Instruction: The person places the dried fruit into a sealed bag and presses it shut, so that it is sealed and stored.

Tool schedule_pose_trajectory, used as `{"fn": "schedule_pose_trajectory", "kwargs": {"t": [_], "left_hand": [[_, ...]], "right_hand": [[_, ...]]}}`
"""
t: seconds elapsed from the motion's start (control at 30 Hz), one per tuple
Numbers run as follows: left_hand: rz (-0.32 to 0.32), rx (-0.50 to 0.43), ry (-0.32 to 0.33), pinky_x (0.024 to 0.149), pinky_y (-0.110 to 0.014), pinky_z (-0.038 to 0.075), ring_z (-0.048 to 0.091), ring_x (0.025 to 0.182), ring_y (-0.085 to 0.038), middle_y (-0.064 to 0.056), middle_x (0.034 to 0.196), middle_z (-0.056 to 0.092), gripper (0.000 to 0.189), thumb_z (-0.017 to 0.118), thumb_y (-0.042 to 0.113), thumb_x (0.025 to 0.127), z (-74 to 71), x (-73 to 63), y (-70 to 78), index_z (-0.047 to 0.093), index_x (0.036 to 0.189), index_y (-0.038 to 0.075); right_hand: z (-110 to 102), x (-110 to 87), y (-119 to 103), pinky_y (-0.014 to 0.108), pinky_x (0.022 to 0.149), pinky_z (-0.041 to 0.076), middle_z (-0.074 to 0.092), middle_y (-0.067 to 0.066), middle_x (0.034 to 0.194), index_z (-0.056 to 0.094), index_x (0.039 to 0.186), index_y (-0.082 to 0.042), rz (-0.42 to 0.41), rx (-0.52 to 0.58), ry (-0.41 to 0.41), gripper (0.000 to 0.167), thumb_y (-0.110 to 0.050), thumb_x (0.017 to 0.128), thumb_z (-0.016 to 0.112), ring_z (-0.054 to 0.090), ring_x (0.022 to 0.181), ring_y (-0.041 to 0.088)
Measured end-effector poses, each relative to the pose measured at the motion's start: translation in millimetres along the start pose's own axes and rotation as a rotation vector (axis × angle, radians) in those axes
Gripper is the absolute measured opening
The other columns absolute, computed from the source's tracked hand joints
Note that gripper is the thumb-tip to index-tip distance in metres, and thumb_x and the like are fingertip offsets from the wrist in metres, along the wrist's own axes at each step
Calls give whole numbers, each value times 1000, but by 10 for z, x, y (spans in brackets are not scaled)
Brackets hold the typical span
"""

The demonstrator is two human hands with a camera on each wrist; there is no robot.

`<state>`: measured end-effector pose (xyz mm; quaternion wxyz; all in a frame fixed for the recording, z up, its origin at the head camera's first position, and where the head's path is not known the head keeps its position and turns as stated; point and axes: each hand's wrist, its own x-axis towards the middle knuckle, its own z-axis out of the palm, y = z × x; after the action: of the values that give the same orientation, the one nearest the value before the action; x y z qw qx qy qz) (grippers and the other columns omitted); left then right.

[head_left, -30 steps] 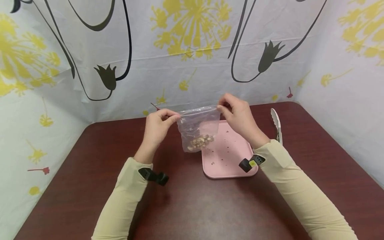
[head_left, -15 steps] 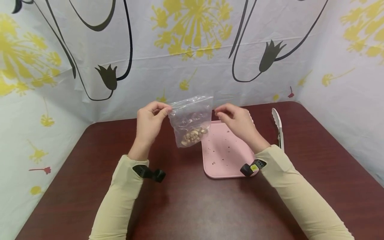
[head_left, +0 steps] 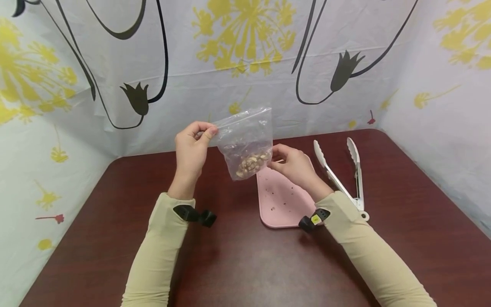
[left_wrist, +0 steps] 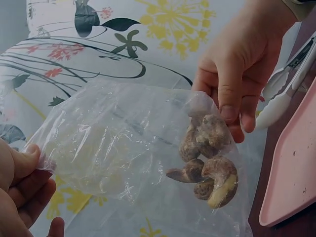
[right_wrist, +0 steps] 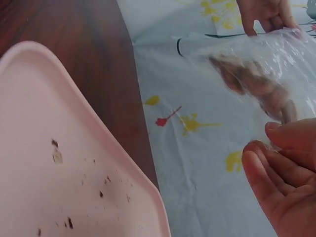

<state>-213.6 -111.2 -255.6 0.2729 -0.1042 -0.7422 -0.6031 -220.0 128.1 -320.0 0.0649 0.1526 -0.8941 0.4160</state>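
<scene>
A clear zip bag (head_left: pixel 245 132) hangs tilted in the air, with several curved brown nuts (left_wrist: pixel 217 177) like cashews in its lower part. My left hand (head_left: pixel 192 149) pinches the bag's upper left corner between thumb and fingers. At the bag's lower right edge, my right hand (head_left: pixel 293 166) pinches the plastic beside the nuts; the left wrist view has its thumb on the near side. Both hands also appear in the right wrist view, the left hand (right_wrist: pixel 266 15) at the top and the right hand (right_wrist: pixel 286 173) below it.
Beneath the right hand lies a pink tray (head_left: pixel 281 213) scattered with dark crumbs. White-tipped tongs (head_left: pixel 359 183) lie spread on the dark red table (head_left: pixel 238 260), right of the tray. A patterned cloth (head_left: pixel 245 94) stands behind the table.
My right hand has let go of the bag's upper right corner and moved down to its lower right edge. The bag has risen and tilted, its right side higher.
</scene>
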Motion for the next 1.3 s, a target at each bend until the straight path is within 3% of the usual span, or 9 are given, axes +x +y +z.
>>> {"fn": "schedule_pose_trajectory", "kwargs": {"t": [0.2, 0.4, 0.57, 0.8, 0.93, 1.03, 1.13, 1.3], "left_hand": [[3, -50, 11, 81, -25, 50, 61, 79, -7, -6, 76, 67, 12, 70, 6, 84, 33, -14, 7, 68, 84, -6], [1, -79, 0, 72, -22, 49, 61, 77, -6, -5, 77, 68, 9, 71, 5, 83, 44, -30, 18, 69, 82, -3], [-4, -61, -14, 73, -22, 50, 63, 75, -5, -10, 81, 69, 9, 70, 7, 85, 29, -44, 3, 70, 84, -1], [37, 67, -11, 79, -25, 50, 63, 80, -6, -17, 88, 70, 15, 69, 12, 86, -47, -53, 0, 70, 88, -3], [74, 151, 1, 82, -28, 49, 64, 84, -13, -15, 89, 71, 16, 69, 15, 87, -101, -46, -4, 70, 89, -1], [108, 204, 4, 84, -31, 50, 64, 82, -18, -13, 89, 71, 16, 69, 16, 87, -136, -43, -3, 71, 88, 1], [152, 246, 4, 86, -36, 50, 64, 79, -20, -12, 88, 71, 15, 69, 16, 87, -160, -47, 0, 72, 86, 1], [217, 288, 3, 84, -33, 49, 65, 81, -21, -12, 85, 71, 12, 72, 12, 84, -175, -57, -29, 72, 83, 0]], "right_hand": [[48, 13, -16, 35, 79, 50, 71, 2, 96, 65, 108, -16, 112, 87, 44, 21, -20, 88, 67, 67, 87, 16], [92, 40, -12, 27, 64, 49, 65, 7, 84, 64, 101, -8, 147, 150, 88, 13, -9, 88, 63, 61, 72, 15], [101, 39, -7, 28, 62, 44, 66, 9, 83, 65, 100, -5, 87, -19, 78, 13, -7, 88, 61, 57, 71, 18], [88, -3, 51, 38, 71, 46, 68, 5, 90, 68, 92, -12, 5, -264, 85, 9, -19, 89, 66, 61, 78, 22], [83, -29, 92, 39, 76, 48, 67, 2, 92, 71, 87, -11, -73, -294, 96, 9, -21, 86, 70, 66, 84, 21], [77, -41, 119, 38, 74, 48, 68, 0, 86, 72, 82, -12, -129, -329, 90, 9, -21, 83, 73, 66, 80, 19], [64, -53, 142, 37, 72, 47, 70, -1, 79, 72, 79, -13, -170, -354, 62, 8, -20, 82, 74, 65, 73, 18], [36, -75, 159, 34, 67, 48, 70, 0, 72, 71, 76, -11, -211, -360, -24, 7, -14, 82, 74, 61, 67, 14]]}}
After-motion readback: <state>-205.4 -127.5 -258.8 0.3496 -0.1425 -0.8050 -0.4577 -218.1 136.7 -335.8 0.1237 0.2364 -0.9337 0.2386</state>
